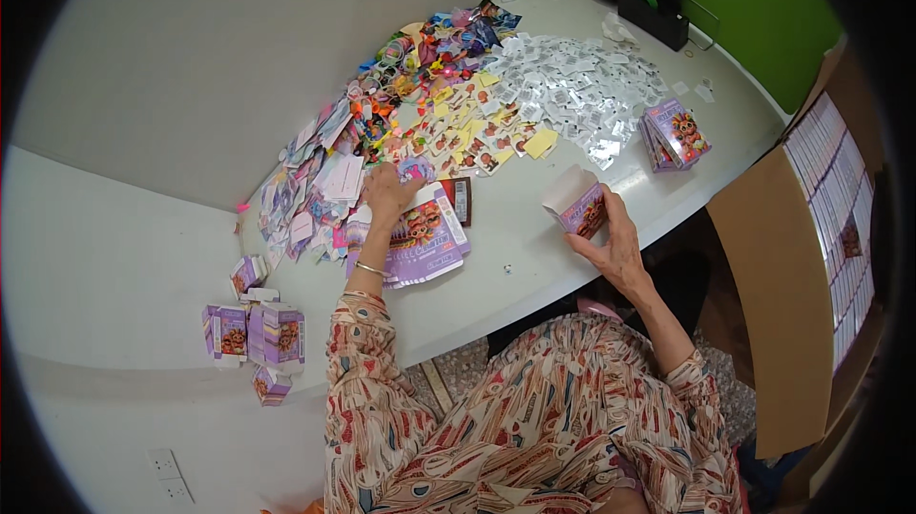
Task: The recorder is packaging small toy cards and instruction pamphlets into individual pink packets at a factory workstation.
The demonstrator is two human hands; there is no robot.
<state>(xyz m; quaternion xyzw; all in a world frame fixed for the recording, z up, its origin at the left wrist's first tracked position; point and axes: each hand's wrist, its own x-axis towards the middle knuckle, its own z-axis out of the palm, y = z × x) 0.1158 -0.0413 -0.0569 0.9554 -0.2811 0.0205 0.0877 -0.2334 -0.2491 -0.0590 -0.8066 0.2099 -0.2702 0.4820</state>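
Observation:
In my right hand [620, 245] is a small purple carton [584, 212], its top flap standing up; fingers and thumb grip its right side. My left hand [385, 191] reaches to the right edge of a heap of pastel cards [315, 189], fingers bent down. A round purple-and-blue card [416, 168] shows at its thumb and appears pinched there; the fingertips are partly hidden. Under the left wrist lies a stack of flattened purple cartons [420, 245]. A dark brown-and-red packet [463, 201] sticks out beside that stack.
Yellow-and-white picture cards [477, 127], colourful trinkets [410, 65] and silvery sachets [572, 80] cover the table's far side. Folded cartons stand at right [676, 134] and far left [277, 333]. A black tape dispenser [654, 13] sits at the back; a large cardboard box [778, 304] stands right.

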